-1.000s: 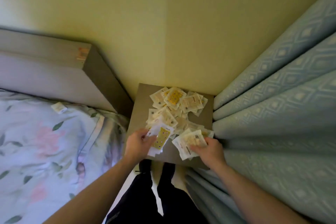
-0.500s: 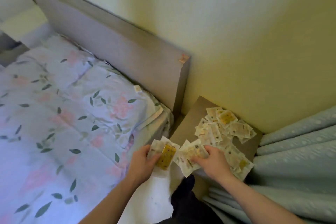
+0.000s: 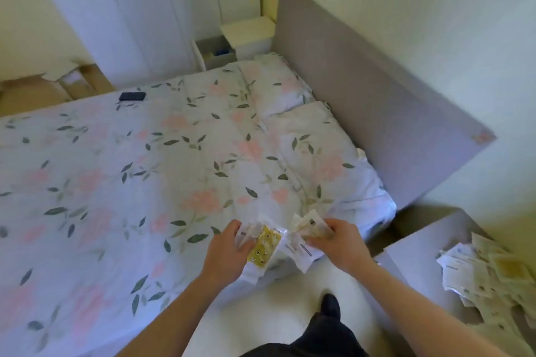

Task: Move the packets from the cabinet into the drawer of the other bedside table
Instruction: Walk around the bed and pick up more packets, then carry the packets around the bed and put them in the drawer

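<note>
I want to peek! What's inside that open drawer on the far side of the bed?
The open drawer shows something small and blue lying inside. It is too blurry to name, and the bed hides the drawer's lower part.

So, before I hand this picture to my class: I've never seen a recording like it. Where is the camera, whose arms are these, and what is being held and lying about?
There is no machine here. The camera sits on a person's head and looks forward and down, so the two bare arms coming up from the bottom edge are that person's own.

The left hand holds a bunch of packets, the top one yellow with dots. The right hand grips a second bunch. Both hover over the near edge of the bed with its flowered cover.

At the lower right, more loose packets lie heaped on a grey bedside table. Across the bed stands another bedside table with an open drawer. A dark flat object lies on the bed's far side; it is too blurred to name.
</note>
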Demonstrator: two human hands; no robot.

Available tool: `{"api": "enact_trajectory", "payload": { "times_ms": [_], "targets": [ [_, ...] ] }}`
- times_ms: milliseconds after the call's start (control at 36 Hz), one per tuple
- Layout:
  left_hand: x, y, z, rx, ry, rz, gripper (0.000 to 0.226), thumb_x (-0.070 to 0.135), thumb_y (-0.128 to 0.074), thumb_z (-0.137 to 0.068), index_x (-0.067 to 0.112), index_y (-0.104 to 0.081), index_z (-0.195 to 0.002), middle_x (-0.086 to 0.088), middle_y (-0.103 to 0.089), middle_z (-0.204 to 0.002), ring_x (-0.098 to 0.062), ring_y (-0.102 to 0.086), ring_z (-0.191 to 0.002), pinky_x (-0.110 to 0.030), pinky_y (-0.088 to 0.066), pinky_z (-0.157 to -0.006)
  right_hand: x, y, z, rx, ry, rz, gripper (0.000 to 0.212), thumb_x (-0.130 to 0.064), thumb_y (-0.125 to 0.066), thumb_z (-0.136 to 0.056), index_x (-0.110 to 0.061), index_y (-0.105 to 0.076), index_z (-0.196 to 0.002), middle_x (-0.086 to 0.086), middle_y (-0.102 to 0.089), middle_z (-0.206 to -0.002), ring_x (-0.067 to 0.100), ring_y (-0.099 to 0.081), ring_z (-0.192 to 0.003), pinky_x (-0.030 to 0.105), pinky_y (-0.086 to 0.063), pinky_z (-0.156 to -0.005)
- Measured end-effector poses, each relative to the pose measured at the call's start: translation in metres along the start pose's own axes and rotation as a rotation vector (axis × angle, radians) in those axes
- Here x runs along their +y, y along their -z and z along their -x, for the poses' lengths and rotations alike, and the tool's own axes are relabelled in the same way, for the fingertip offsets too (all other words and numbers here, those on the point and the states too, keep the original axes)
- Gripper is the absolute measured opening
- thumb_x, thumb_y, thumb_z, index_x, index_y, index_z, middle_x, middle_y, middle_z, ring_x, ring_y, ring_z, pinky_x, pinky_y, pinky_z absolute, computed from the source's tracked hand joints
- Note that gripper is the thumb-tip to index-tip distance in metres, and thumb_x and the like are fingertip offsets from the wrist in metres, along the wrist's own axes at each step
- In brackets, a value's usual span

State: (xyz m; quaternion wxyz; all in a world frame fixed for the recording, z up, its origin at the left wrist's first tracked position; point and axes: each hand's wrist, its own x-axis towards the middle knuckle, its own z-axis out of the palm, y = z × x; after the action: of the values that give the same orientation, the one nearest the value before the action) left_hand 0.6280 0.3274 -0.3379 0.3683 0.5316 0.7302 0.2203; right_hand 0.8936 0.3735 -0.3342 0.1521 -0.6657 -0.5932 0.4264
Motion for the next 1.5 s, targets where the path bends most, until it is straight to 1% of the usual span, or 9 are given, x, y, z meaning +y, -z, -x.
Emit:
{"api": "enact_trajectory", "payload": {
  "times_ms": [250, 361, 472, 806, 917, 1056, 1167, 1361, 1500],
  "targets": [
    [-0.099, 0.137, 0.023, 0.231, 0.198, 0.08, 0.029, 0.035, -0.067, -0.093, 0.027, -0.048, -0.113, 0.004, -0.067, -0.078, -0.009, -0.057, -0.058, -0.021, -0.035, -0.047, -0.155, -0.107, -0.026, -0.189, 0.224, 0.179, 0.04, -0.034, -0.084, -0.077, -0.016, -0.052, -0.061, -0.007, -0.046, -0.052, 0.007, -0.038, -0.048, 0.016, -0.034, -0.047],
    [-0.152, 0.19, 0.034, 0.333, 0.293, 0.127, 0.028, 0.037, -0.067, -0.093, 0.03, -0.048, -0.112, 0.004, -0.072, -0.086, -0.013, -0.063, -0.059, -0.023, -0.041, -0.046, -0.217, -0.168, -0.042, -0.297, 0.327, 0.23, 0.035, -0.032, -0.083, -0.078, -0.011, -0.056, -0.067, -0.005, -0.051, -0.055, 0.01, -0.044, -0.051, 0.015, -0.035, -0.048],
    [-0.208, 0.246, 0.055, 0.436, 0.395, 0.163, 0.024, 0.036, -0.066, -0.094, 0.03, -0.049, -0.109, 0.005, -0.071, -0.08, -0.012, -0.063, -0.058, -0.021, -0.041, -0.044, -0.283, -0.241, -0.053, -0.434, 0.439, 0.237, 0.02, -0.032, -0.085, -0.077, -0.035, -0.066, -0.073, -0.021, -0.067, -0.063, 0.002, -0.063, -0.059, 0.016, -0.05, -0.056],
    [-0.368, 0.383, 0.213, 0.897, 0.744, 0.299, 0.022, 0.029, -0.067, -0.09, 0.026, -0.052, -0.105, 0.005, -0.071, -0.082, -0.018, -0.061, -0.065, -0.031, -0.041, -0.053, -0.465, -0.5, 0.036, -0.785, 0.792, 0.394, 0.019, -0.03, -0.084, -0.076, -0.017, -0.07, -0.079, -0.005, -0.069, -0.073, 0.011, -0.061, -0.062, 0.027, -0.048, -0.058],
    [-0.429, 0.415, 0.275, 0.966, 0.787, 0.32, 0.02, 0.03, -0.067, -0.09, 0.029, -0.051, -0.103, 0.004, -0.071, -0.076, -0.023, -0.061, -0.062, -0.037, -0.046, -0.058, -0.5, -0.577, 0.091, -0.834, 0.847, 0.427, 0.019, -0.029, -0.083, -0.076, -0.017, -0.067, -0.075, -0.005, -0.064, -0.064, 0.008, -0.05, -0.053, 0.019, -0.036, -0.051],
    [-0.495, 0.464, 0.345, 0.994, 0.805, 0.299, 0.02, 0.028, -0.067, -0.089, 0.027, -0.054, -0.104, 0.004, -0.07, -0.073, -0.015, -0.059, -0.058, -0.029, -0.039, -0.049, -0.53, -0.66, 0.164, -0.851, 0.897, 0.422, 0.014, -0.03, -0.083, -0.076, -0.023, -0.071, -0.078, -0.003, -0.07, -0.07, 0.015, -0.062, -0.062, 0.024, -0.042, -0.055],
    [-0.54, 0.507, 0.389, 0.963, 0.84, 0.272, 0.018, 0.03, -0.066, -0.09, 0.03, -0.054, -0.103, 0.006, -0.071, -0.077, -0.018, -0.065, -0.063, -0.038, -0.051, -0.054, -0.554, -0.712, 0.209, -0.838, 0.89, 0.383, 0.02, -0.035, -0.085, -0.073, -0.022, -0.07, -0.077, -0.001, -0.069, -0.07, 0.019, -0.062, -0.063, 0.03, -0.043, -0.056],
    [-0.609, 0.596, 0.411, 0.996, 0.824, 0.28, 0.02, 0.026, -0.069, -0.09, 0.026, -0.056, -0.104, 0.007, -0.07, -0.077, -0.014, -0.065, -0.066, -0.031, -0.048, -0.055, -0.615, -0.792, 0.244, -0.872, 0.877, 0.339, 0.023, -0.028, -0.085, -0.076, -0.027, -0.064, -0.067, -0.016, -0.061, -0.059, 0.006, -0.049, -0.052, 0.017, -0.035, -0.05],
    [-0.66, 0.659, 0.407, 1.027, 0.812, 0.29, 0.016, 0.024, -0.07, -0.09, 0.027, -0.056, -0.099, 0.01, -0.07, -0.077, -0.012, -0.064, -0.065, -0.028, -0.044, -0.053, -0.669, -0.855, 0.245, -0.891, 0.885, 0.351, 0.016, -0.028, -0.085, -0.077, -0.029, -0.069, -0.074, -0.02, -0.063, -0.062, 0.002, -0.052, -0.053, 0.024, -0.041, -0.055]
  ]
}}
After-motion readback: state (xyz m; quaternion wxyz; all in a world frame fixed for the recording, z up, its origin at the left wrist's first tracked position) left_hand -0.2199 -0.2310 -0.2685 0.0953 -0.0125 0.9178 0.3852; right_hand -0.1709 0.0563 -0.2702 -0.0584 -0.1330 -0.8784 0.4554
